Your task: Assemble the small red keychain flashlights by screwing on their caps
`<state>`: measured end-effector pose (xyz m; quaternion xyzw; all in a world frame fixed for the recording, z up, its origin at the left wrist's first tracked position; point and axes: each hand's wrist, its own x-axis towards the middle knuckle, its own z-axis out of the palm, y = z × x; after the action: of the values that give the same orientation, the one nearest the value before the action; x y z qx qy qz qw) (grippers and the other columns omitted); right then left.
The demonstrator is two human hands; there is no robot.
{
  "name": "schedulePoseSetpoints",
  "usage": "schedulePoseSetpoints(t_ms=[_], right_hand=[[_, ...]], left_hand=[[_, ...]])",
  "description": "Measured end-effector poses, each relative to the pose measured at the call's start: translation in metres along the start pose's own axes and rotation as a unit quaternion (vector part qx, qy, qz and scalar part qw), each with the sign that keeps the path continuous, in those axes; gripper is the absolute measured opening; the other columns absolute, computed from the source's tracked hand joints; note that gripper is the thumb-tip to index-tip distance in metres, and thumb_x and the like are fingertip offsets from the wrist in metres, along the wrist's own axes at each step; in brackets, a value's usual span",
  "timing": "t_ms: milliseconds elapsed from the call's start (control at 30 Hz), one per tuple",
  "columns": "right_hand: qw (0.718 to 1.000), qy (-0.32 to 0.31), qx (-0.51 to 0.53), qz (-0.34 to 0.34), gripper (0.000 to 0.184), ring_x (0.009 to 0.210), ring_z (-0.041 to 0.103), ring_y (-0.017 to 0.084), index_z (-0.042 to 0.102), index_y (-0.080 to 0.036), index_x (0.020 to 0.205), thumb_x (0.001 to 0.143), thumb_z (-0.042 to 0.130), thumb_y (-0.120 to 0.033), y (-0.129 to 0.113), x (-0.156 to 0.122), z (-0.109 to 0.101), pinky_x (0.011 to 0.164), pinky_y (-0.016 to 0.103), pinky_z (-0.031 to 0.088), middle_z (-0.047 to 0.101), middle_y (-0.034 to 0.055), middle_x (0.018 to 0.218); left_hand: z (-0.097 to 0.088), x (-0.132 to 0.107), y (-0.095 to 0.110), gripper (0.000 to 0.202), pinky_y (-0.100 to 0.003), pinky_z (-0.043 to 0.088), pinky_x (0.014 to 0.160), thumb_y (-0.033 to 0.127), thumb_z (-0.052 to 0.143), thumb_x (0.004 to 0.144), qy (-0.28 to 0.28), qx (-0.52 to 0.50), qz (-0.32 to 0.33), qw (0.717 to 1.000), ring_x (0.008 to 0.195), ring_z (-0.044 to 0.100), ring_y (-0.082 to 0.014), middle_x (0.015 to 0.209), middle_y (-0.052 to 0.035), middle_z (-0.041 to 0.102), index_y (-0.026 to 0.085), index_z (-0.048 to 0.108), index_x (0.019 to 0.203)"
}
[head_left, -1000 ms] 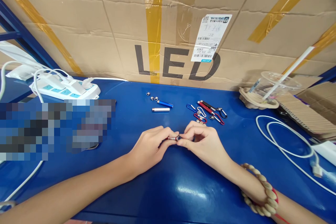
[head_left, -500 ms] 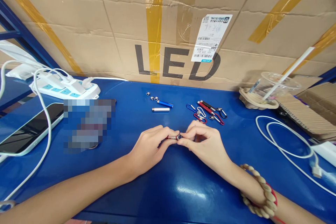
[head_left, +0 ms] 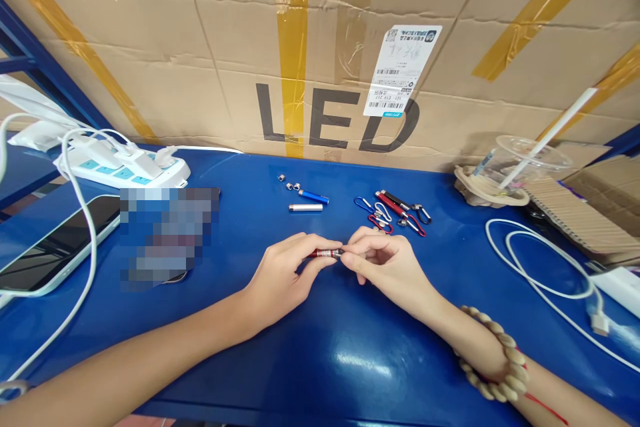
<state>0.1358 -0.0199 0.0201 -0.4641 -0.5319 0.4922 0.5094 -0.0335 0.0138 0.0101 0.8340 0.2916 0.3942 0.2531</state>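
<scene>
A small red tube with a metal end (head_left: 325, 253) is held just above the blue table (head_left: 320, 360). My left hand (head_left: 285, 277) pinches its left part between thumb and fingers. My right hand (head_left: 383, 267) pinches the metal tip at its right end; a beaded bracelet is on that wrist. Behind the hands lie a silver tube (head_left: 305, 207), a blue tube (head_left: 314, 197), a few tiny metal caps (head_left: 289, 183) and a pile of red, blue and black tubes with carabiner clips (head_left: 395, 211).
A big cardboard box marked LED (head_left: 330, 47) stands along the back. At left are a white power strip (head_left: 125, 167), a phone (head_left: 55, 247) and cables. At right lie a white cable (head_left: 545, 273), a plastic cup lid with a straw (head_left: 515, 173) and corrugated card.
Both hands have lifted slightly and shifted away from me with the red tube. My right fingers have regripped the metal tip.
</scene>
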Motion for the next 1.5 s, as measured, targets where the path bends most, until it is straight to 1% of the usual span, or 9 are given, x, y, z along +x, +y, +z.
schedulePoseSetpoints(t_ms=[167, 333, 500, 667, 833, 1000, 1167, 1300, 1500], right_hand=[[0.998, -0.026, -0.005, 0.063, 0.021, 0.040, 0.047, 0.003, 0.063, -0.015, 0.058, 0.060, 0.073, -0.033, -0.004, 0.002, -0.001, 0.037, 0.017, 0.040, 0.055, -0.0017, 0.065], [0.997, -0.030, -0.027, 0.060, 0.021, 0.041, 0.048, 0.003, 0.061, -0.015, 0.056, 0.060, 0.073, -0.031, -0.002, 0.000, 0.001, 0.039, 0.017, 0.039, 0.050, -0.0034, 0.064], [0.996, -0.028, -0.054, 0.065, 0.019, 0.040, 0.046, 0.002, 0.060, -0.015, 0.055, 0.061, 0.072, -0.027, 0.004, -0.002, 0.001, 0.040, 0.016, 0.039, 0.048, -0.0046, 0.060], [0.995, -0.026, -0.055, 0.073, 0.022, 0.040, 0.044, 0.003, 0.059, -0.014, 0.055, 0.062, 0.072, -0.031, 0.006, -0.003, 0.001, 0.038, 0.016, 0.037, 0.047, -0.0043, 0.059], [0.994, -0.019, -0.076, 0.075, 0.027, 0.039, 0.043, 0.003, 0.060, -0.014, 0.057, 0.062, 0.071, -0.038, 0.006, -0.003, 0.001, 0.036, 0.017, 0.036, 0.048, -0.0039, 0.058], [0.992, -0.003, -0.126, 0.026, 0.030, 0.041, 0.046, 0.005, 0.058, -0.014, 0.056, 0.067, 0.067, -0.040, 0.006, -0.001, -0.002, 0.039, 0.018, 0.039, 0.050, -0.0021, 0.061], [0.968, 0.041, -0.218, -0.116, 0.019, 0.048, 0.047, 0.005, 0.066, -0.018, 0.074, 0.065, 0.071, -0.033, 0.001, 0.000, -0.007, 0.042, 0.020, 0.040, 0.055, 0.0016, 0.082], [0.955, -0.033, -0.234, -0.180, 0.006, 0.057, 0.051, 0.007, 0.069, -0.021, 0.069, 0.072, 0.066, -0.026, -0.004, 0.000, -0.013, 0.049, 0.022, 0.043, 0.055, 0.0022, 0.084], [0.964, -0.149, -0.188, -0.112, 0.011, 0.072, 0.053, 0.011, 0.068, -0.019, 0.062, 0.070, 0.068, -0.027, -0.004, 0.006, -0.023, 0.051, 0.021, 0.044, 0.053, 0.0032, 0.086]], left_hand=[[0.000, -0.001, -0.003, 0.012, -0.020, 0.049, 0.068, 0.020, 0.048, 0.084, -0.045, -0.024, 0.003, 0.999, 0.075, 0.061, -0.0105, 0.083, -0.0008, 0.066, 0.019, 0.059, 0.089], [0.000, -0.003, -0.007, 0.011, -0.021, 0.048, 0.068, 0.020, 0.045, 0.086, -0.090, -0.014, 0.012, 0.996, 0.078, 0.061, -0.0117, 0.083, -0.0008, 0.065, 0.018, 0.055, 0.081], [0.000, -0.003, -0.008, 0.012, -0.022, 0.046, 0.069, 0.019, 0.044, 0.087, -0.104, 0.016, 0.033, 0.994, 0.075, 0.059, -0.0112, 0.082, -0.0005, 0.065, 0.019, 0.056, 0.085], [0.000, -0.003, -0.008, 0.013, -0.023, 0.046, 0.070, 0.020, 0.044, 0.087, -0.098, 0.029, 0.044, 0.994, 0.075, 0.059, -0.0114, 0.084, -0.0006, 0.066, 0.018, 0.056, 0.089], [0.003, -0.002, -0.006, 0.011, -0.020, 0.046, 0.065, 0.021, 0.046, 0.085, -0.100, -0.025, -0.033, 0.994, 0.071, 0.059, -0.0102, 0.080, 0.0006, 0.064, 0.019, 0.056, 0.088], [0.003, 0.002, 0.001, 0.009, -0.017, 0.043, 0.054, 0.023, 0.047, 0.083, -0.102, -0.103, -0.108, 0.984, 0.060, 0.055, -0.0078, 0.071, 0.0020, 0.060, 0.017, 0.054, 0.085], [0.001, 0.006, 0.007, 0.011, -0.019, 0.042, 0.055, 0.025, 0.047, 0.082, -0.118, -0.172, -0.160, 0.965, 0.058, 0.053, -0.0088, 0.063, 0.0020, 0.058, 0.016, 0.052, 0.082], [-0.003, 0.009, 0.008, 0.011, -0.021, 0.041, 0.062, 0.026, 0.047, 0.083, -0.160, -0.238, -0.182, 0.941, 0.064, 0.053, -0.0094, 0.065, 0.0012, 0.059, 0.015, 0.050, 0.082], [-0.006, 0.008, 0.007, 0.018, -0.019, 0.034, 0.055, 0.028, 0.044, 0.084, -0.251, -0.259, -0.195, 0.912, 0.055, 0.044, -0.0068, 0.059, 0.0044, 0.053, 0.017, 0.042, 0.070]])
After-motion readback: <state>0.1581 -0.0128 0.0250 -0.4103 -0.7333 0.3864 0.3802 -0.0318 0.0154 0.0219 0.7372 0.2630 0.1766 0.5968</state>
